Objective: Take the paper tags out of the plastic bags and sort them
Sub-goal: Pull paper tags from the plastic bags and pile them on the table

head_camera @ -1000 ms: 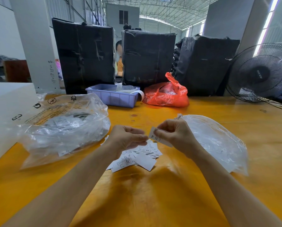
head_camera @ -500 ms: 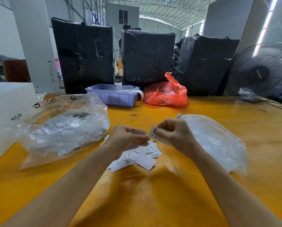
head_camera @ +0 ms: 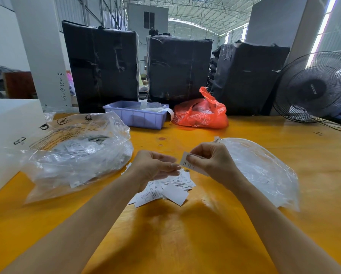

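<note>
My right hand [head_camera: 213, 161] pinches a white paper tag [head_camera: 185, 162] marked XL, held a little above the orange table. My left hand [head_camera: 153, 167] hovers just left of it with fingers curled, fingertips close to the tag; whether they hold anything is unclear. Below both hands lies a loose pile of white paper tags [head_camera: 165, 189]. A clear plastic bag full of tags [head_camera: 76, 153] sits to the left. A flatter clear plastic bag [head_camera: 264, 171] lies to the right, behind my right wrist.
At the back of the orange table [head_camera: 185, 234] stand a lilac plastic bin [head_camera: 134, 115], a red plastic bag [head_camera: 201, 113] and three black wrapped bales [head_camera: 102, 64]. A black fan [head_camera: 314, 88] is at the right, a white box [head_camera: 5, 135] at the left edge.
Almost nothing differs. My left fingertips have edged slightly closer to the tag that my right hand holds.
</note>
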`<state>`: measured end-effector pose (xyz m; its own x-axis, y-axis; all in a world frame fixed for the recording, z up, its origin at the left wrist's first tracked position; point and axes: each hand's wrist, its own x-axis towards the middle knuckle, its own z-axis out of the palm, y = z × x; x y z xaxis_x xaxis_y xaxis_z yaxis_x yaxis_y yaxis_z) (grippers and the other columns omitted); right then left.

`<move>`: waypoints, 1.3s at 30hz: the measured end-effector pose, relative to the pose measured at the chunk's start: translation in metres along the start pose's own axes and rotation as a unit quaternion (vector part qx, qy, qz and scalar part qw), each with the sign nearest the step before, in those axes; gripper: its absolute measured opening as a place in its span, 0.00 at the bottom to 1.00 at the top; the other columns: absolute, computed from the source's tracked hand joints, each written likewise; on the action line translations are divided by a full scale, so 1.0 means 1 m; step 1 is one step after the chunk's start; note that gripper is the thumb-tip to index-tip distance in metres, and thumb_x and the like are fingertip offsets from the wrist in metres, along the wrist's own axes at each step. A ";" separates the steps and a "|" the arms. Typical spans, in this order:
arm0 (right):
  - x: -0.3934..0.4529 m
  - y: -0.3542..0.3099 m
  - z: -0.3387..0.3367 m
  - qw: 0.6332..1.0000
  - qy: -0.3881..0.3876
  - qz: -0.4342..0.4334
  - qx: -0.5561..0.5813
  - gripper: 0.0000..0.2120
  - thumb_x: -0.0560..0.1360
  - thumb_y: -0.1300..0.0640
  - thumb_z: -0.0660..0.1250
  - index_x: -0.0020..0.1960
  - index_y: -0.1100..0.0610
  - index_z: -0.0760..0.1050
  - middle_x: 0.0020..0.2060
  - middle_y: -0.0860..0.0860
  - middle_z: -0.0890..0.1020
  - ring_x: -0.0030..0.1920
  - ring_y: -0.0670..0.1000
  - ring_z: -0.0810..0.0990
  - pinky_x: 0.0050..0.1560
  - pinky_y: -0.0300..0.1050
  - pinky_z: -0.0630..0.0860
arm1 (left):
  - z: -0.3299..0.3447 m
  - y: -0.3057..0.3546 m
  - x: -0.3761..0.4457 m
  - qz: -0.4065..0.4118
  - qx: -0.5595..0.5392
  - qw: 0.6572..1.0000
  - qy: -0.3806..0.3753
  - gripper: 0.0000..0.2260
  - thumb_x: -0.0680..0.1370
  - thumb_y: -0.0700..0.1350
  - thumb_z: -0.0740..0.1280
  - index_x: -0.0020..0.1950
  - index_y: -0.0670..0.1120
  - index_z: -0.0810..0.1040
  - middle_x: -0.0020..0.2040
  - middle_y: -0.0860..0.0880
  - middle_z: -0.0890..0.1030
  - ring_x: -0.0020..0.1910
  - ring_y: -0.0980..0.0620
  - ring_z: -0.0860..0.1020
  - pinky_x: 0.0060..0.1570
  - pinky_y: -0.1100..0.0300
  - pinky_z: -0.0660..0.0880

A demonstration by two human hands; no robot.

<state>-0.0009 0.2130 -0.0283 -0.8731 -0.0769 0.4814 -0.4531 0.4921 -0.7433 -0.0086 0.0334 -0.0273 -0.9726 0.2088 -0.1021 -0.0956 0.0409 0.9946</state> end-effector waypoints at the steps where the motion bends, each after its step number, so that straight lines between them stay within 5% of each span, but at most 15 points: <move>1: 0.000 0.000 0.000 1.000 -0.003 0.000 -0.001 0.03 0.71 0.64 0.72 0.42 0.64 0.80 0.37 0.54 0.83 0.36 0.46 0.80 0.36 0.37 0.76 | 0.000 0.000 0.000 -0.001 -0.001 1.000 -0.001 0.10 0.67 0.37 0.75 0.47 0.41 0.81 0.39 0.43 0.85 0.37 0.51 0.84 0.44 0.61 0.78; 11: 0.000 0.000 -0.002 1.000 -0.010 -0.001 -0.007 0.03 0.72 0.64 0.71 0.43 0.65 0.80 0.36 0.53 0.82 0.36 0.46 0.79 0.35 0.35 0.75 | -0.001 0.001 0.001 -0.002 -0.005 1.000 -0.003 0.08 0.68 0.37 0.74 0.45 0.42 0.80 0.37 0.45 0.85 0.36 0.52 0.84 0.43 0.61 0.77; 18: -0.001 0.000 0.000 1.000 -0.027 0.008 -0.004 0.03 0.71 0.63 0.72 0.42 0.64 0.81 0.37 0.57 0.83 0.37 0.51 0.80 0.39 0.47 0.76 | 0.000 0.000 0.000 -0.003 0.003 1.000 -0.001 0.07 0.68 0.37 0.74 0.44 0.42 0.81 0.36 0.44 0.85 0.35 0.53 0.84 0.35 0.65 0.77; 39: 0.000 0.001 -0.003 0.995 -0.031 0.066 0.073 0.02 0.71 0.65 0.71 0.41 0.63 0.80 0.34 0.53 0.82 0.31 0.44 0.79 0.33 0.36 0.75 | 0.001 -0.001 0.000 0.016 0.000 1.000 0.018 0.13 0.66 0.33 0.75 0.47 0.44 0.80 0.39 0.49 0.85 0.39 0.56 0.83 0.40 0.63 0.75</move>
<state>-0.0011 0.2160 -0.0276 -0.9345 -0.0757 0.3479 -0.3503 0.3705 -0.8603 -0.0081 0.0348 -0.0283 -0.9821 0.1753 -0.0690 -0.0638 0.0351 0.9973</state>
